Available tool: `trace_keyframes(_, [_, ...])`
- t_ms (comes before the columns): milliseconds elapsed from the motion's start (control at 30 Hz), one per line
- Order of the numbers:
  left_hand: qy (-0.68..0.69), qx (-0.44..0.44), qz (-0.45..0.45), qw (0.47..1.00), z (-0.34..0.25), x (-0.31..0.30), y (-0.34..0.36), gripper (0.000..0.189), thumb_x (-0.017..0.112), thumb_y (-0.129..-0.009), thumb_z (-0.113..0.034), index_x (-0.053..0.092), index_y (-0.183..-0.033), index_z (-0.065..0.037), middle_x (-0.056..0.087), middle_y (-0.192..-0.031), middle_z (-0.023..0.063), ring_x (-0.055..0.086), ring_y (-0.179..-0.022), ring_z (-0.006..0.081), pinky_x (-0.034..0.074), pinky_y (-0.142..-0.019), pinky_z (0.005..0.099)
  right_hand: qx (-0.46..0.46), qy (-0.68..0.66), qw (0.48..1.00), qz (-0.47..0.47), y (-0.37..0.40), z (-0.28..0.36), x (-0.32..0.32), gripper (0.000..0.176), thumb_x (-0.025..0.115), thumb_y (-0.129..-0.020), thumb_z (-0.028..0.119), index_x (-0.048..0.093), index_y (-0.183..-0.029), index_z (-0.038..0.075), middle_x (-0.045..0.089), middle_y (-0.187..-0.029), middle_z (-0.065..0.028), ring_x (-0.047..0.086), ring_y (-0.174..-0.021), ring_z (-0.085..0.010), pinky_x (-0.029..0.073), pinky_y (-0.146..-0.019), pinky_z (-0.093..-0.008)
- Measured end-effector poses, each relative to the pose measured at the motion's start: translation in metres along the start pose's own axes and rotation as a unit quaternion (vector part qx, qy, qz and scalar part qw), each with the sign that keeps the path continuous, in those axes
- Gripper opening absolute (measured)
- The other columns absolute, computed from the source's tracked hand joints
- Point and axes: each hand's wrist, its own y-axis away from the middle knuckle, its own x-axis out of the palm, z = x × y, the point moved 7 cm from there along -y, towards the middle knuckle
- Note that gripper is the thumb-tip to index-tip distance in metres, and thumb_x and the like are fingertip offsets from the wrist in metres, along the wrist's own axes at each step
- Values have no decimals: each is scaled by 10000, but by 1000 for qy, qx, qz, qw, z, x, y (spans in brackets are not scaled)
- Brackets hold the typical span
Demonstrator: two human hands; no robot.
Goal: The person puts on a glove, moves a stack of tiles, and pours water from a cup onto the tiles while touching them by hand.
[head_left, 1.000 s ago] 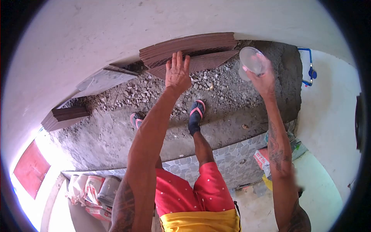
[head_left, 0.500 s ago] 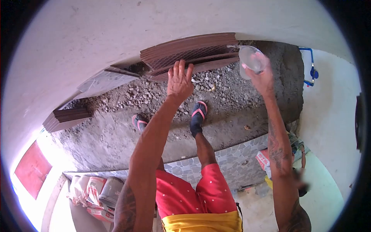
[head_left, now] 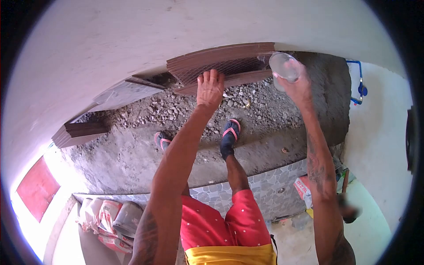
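Observation:
Brown tiles point(head_left: 221, 54) stand on edge in a stack against the wall, the rear ones showing a gridded back. My left hand point(head_left: 210, 90) has its fingers curled over the top edge of the front tiles point(head_left: 247, 78), which lean away from the rear ones and leave a gap. To the right, my right hand point(head_left: 297, 86) grips a clear round container point(head_left: 282, 66), tilted near the right end of the stack. What the container holds is hard to make out.
Gravel point(head_left: 176, 108) and rough grey ground lie around my feet in slippers point(head_left: 230, 132). Grey tiles point(head_left: 121, 93) and another brown stack point(head_left: 79, 134) lean left. A blue pipe point(head_left: 361, 79) runs up the right wall. Sacks and a bucket point(head_left: 128, 218) are lower left; another person point(head_left: 349, 207) is lower right.
The gap between front and rear tiles has widened. My left hand's fingers have gone from spread to curled over the edge. The container has shifted slightly left. The view has moved a little.

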Motion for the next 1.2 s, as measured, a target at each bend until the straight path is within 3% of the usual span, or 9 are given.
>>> trace_keyframes(33, [-4, 12, 12, 1000, -1, 0, 2, 301, 537, -843, -158, 570, -1131, -81, 481, -1100, 110, 465, -1108, 289, 381, -924, 452, -12, -10, 1000, 7, 1, 9, 3, 695, 864, -704, 294, 510, -1218, -11, 641, -1122, -189, 645, -1041, -280, 515, -897, -390])
trace_keyframes(167, [14, 28, -84, 996, -3, -8, 17, 291, 541, -869, -174, 574, -1148, -100, 402, -1392, 173, 322, -1365, 339, 265, -1110, 512, -83, -33, 995, 31, 3, 36, 23, 718, 867, -700, 294, 495, -1238, -2, 643, -1120, -196, 650, -1035, -291, 524, -883, -394])
trace_keyframes(267, [36, 10, -34, 999, -2, -1, 18, 288, 565, -882, -146, 581, -1169, -127, 258, -1527, 173, 195, -1446, 350, 172, -1158, 546, -97, -51, 992, 66, 3, 56, 39, 728, 857, -707, 312, 486, -1253, 5, 642, -1130, -198, 648, -1046, -311, 529, -882, -396])
trace_keyframes(367, [55, -1, -28, 998, 2, 0, 13, 336, 561, -887, -147, 561, -1223, -133, 203, -1561, 178, 173, -1459, 344, 151, -1162, 553, -95, -56, 990, 92, 1, 78, 50, 726, 849, -715, 307, 482, -1266, 7, 639, -1150, -185, 641, -1064, -303, 525, -889, -387])
trace_keyframes(567, [65, -21, -32, 997, 9, 1, 5, 350, 526, -884, -140, 543, -1233, -136, 187, -1564, 189, 160, -1465, 339, 126, -1168, 553, -132, -31, 985, 111, -6, 114, 63, 734, 843, -715, 294, 476, -1289, 22, 633, -1178, -189, 625, -1100, -319, 512, -911, -393])
trace_keyframes(767, [42, -20, 14, 999, 10, 17, 3, 567, 506, -890, -192, 387, -1443, -168, 217, -1556, 171, 154, -1466, 333, 84, -1172, 572, -131, -18, 976, 171, -10, 140, 79, 753, 834, -711, 336, 467, -1292, 29, 617, -1200, -195, 610, -1109, -348, 500, -929, -418])
trace_keyframes(867, [-46, -20, 63, 997, 12, 24, 2, 631, 514, -915, -308, 294, -1497, -204, 285, -1546, 88, 174, -1460, 308, 71, -1172, 567, -145, -25, 973, 175, -9, 149, 86, 756, 834, -710, 344, 466, -1290, 30, 601, -1226, -194, 605, -1115, -347, 499, -931, -426])
trace_keyframes(1067, [-48, -14, 48, 998, 11, 19, 4, 611, 502, -919, -327, 312, -1489, -219, 305, -1541, 60, 171, -1463, 279, 103, -1158, 576, -160, -27, 972, 173, -7, 153, 88, 761, 838, -704, 343, 465, -1290, 34, 598, -1234, -190, 604, -1122, -339, 499, -932, -429])
trace_keyframes(1200, [14, -30, 35, 999, 12, 18, 3, 492, 512, -902, -246, 469, -1388, -178, 327, -1504, 103, 238, -1425, 305, 207, -1128, 578, -133, -50, 976, 164, -4, 140, 84, 759, 848, -697, 302, 465, -1293, 30, 610, -1214, -193, 605, -1126, -337, 503, -937, -409])
